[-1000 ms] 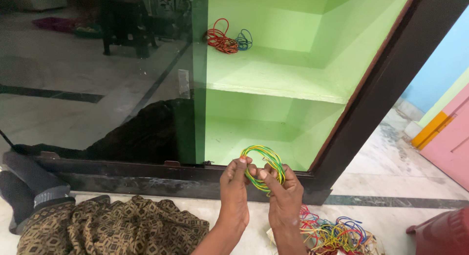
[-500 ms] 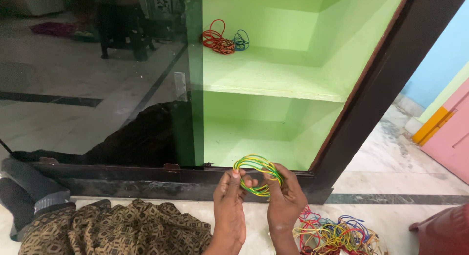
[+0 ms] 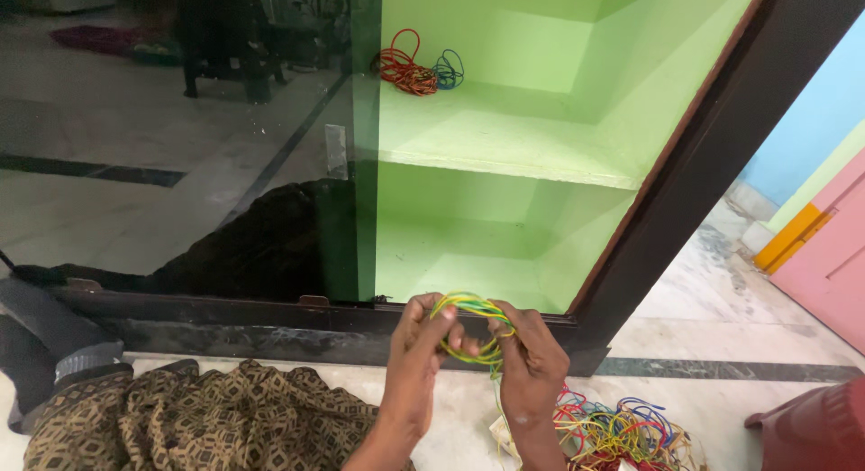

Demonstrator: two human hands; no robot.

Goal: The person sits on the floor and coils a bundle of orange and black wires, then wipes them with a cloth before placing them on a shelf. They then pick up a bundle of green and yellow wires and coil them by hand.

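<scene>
Patterned cloth: I see a brown-and-gold fabric (image 3: pixel 207 417) spread on the floor (image 3: pixel 721 331) at the near left, clear of both hands.
Loose wires: a tangle of red, yellow, blue and green wire (image 3: pixel 622 430) lies on the floor just right of my right wrist.
Left hand: my left hand (image 3: pixel 413 345) is clenched on the left side of the coil, fingers pinching the strands.
Right hand: my right hand (image 3: pixel 532 358) grips the coil's right side, thumb toward the loop.
Wire coil: the yellow-green wire coil (image 3: pixel 468 327) sits between the two hands, held in the air above the floor, just before the cabinet's dark bottom frame (image 3: pixel 270 313).
Key relation: the loop's long axis runs left to right, hand to hand; both hands are equally near, each touching one end.
Lower shelf: the green lower shelf (image 3: pixel 468 264) opens directly beyond the coil.
Upper shelf: red and blue wire coils (image 3: pixel 419 70) rest at the back left corner of the upper shelf (image 3: pixel 505 137).
</scene>
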